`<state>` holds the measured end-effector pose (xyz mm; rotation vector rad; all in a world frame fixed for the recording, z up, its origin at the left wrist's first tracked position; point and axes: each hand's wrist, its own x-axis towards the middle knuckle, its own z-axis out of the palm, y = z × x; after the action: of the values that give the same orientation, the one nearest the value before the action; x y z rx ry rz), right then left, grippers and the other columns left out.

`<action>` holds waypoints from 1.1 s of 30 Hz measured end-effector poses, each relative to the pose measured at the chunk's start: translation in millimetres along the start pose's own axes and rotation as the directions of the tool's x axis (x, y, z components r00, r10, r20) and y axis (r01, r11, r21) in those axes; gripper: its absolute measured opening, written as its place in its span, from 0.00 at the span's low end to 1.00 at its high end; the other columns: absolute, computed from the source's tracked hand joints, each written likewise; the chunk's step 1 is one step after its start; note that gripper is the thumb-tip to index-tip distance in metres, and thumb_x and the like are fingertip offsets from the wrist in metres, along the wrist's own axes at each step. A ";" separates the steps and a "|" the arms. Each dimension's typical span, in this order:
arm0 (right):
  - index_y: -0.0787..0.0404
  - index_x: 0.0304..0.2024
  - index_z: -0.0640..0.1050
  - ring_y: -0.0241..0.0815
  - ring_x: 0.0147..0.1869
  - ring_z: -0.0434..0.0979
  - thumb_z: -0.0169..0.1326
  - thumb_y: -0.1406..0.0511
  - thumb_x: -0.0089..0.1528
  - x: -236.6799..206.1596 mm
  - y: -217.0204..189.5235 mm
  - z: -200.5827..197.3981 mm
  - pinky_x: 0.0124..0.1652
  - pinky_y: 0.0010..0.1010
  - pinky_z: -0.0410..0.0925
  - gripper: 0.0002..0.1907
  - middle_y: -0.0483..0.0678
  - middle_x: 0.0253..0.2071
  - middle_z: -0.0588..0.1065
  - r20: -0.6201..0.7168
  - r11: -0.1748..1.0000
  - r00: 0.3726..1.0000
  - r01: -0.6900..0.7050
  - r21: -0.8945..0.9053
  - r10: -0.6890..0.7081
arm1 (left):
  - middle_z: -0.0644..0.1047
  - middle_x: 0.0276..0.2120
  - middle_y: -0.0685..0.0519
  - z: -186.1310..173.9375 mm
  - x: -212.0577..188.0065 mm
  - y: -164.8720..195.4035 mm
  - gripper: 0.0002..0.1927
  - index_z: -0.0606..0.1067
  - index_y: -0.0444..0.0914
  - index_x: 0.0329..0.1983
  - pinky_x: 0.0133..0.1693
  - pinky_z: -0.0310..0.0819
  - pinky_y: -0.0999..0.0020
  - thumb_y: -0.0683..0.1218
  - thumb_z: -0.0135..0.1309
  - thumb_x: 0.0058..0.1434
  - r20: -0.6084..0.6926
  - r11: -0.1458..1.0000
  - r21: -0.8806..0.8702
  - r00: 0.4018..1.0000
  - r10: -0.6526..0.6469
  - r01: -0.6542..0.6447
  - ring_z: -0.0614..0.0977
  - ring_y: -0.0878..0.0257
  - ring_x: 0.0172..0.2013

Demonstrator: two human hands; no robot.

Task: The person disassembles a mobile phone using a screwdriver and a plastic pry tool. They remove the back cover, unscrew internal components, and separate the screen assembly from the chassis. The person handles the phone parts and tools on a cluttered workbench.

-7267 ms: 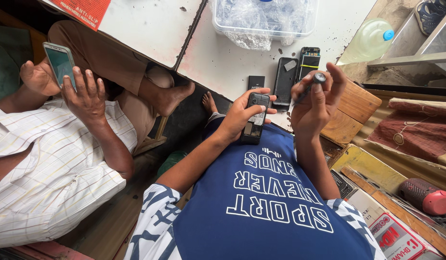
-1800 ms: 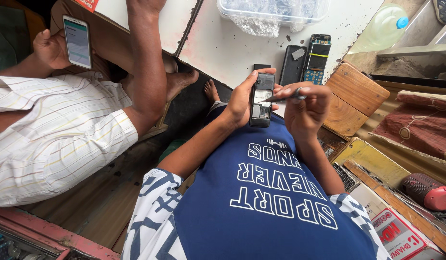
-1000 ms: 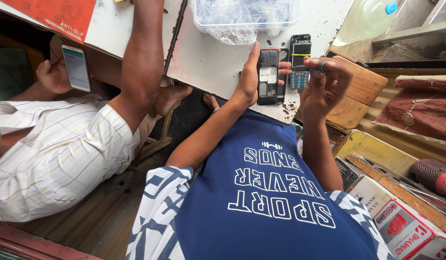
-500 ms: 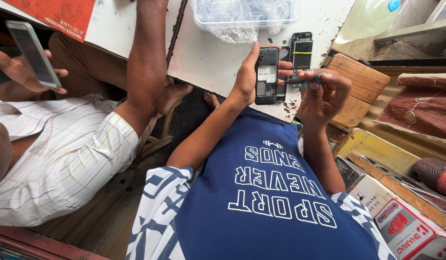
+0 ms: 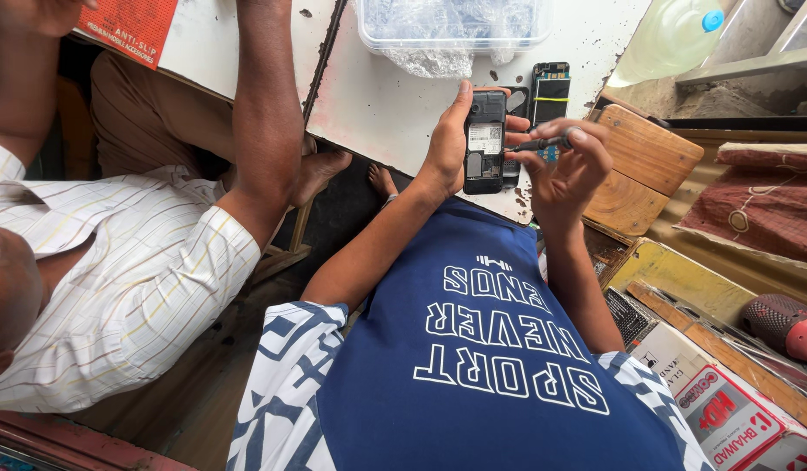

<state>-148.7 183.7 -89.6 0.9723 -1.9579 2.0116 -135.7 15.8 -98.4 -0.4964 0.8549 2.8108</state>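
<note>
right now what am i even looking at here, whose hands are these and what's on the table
This is one picture from a camera worn on a person's head, looking down over their blue shirt. There is no machine, only that person's two bare hands. The left hand holds a small dark phone with its back cover off. The right hand holds a thin tool, likely a screwdriver, with its tip at the phone. On the white table lie another opened phone and a clear plastic box. A second person in a striped shirt sits to the left; that arm is theirs.
</note>
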 end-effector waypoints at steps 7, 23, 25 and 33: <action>0.46 0.67 0.57 0.45 0.57 0.80 0.50 0.79 0.74 -3.9 -11.4 3.4 0.55 0.34 0.78 0.29 0.55 0.56 0.71 0.075 0.988 0.990 -0.123 0.088 0.117 | 0.80 0.43 0.35 -4.8 -3.9 0.0 0.35 0.68 0.32 0.63 0.37 0.86 0.59 0.64 0.23 0.76 -0.026 0.999 0.040 0.999 0.028 -0.027 0.86 0.51 0.39; 0.48 0.63 0.56 0.46 0.53 0.73 0.52 0.76 0.67 -2.2 -18.1 18.2 0.56 0.41 0.74 0.30 0.55 0.51 0.65 0.107 0.999 0.993 0.046 -0.021 -0.043 | 0.80 0.39 0.34 -10.2 -16.9 -6.5 0.33 0.68 0.32 0.60 0.34 0.85 0.59 0.63 0.26 0.77 -0.044 0.997 0.008 0.996 0.082 -0.082 0.86 0.51 0.36; 0.44 0.64 0.56 0.43 0.51 0.71 0.64 0.73 0.62 -1.4 -14.5 19.8 0.53 0.35 0.74 0.38 0.53 0.52 0.63 0.046 0.992 0.997 0.067 -0.111 -0.062 | 0.80 0.38 0.35 -11.2 -16.9 -6.7 0.33 0.68 0.31 0.60 0.35 0.86 0.59 0.63 0.26 0.76 -0.049 0.997 0.014 0.996 0.077 -0.076 0.86 0.50 0.35; 0.45 0.64 0.58 0.43 0.50 0.75 0.61 0.78 0.66 -16.2 -6.6 16.3 0.48 0.31 0.74 0.36 0.53 0.51 0.66 0.024 0.996 0.999 0.028 -0.080 -0.027 | 0.79 0.36 0.36 -13.5 -20.9 -10.2 0.33 0.68 0.30 0.60 0.34 0.86 0.59 0.62 0.26 0.77 -0.089 0.996 0.017 0.992 0.090 -0.089 0.86 0.51 0.33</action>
<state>-127.3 174.2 -94.3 1.0022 -2.0092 1.8993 -110.2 15.4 -106.7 -0.6012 0.9349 2.8811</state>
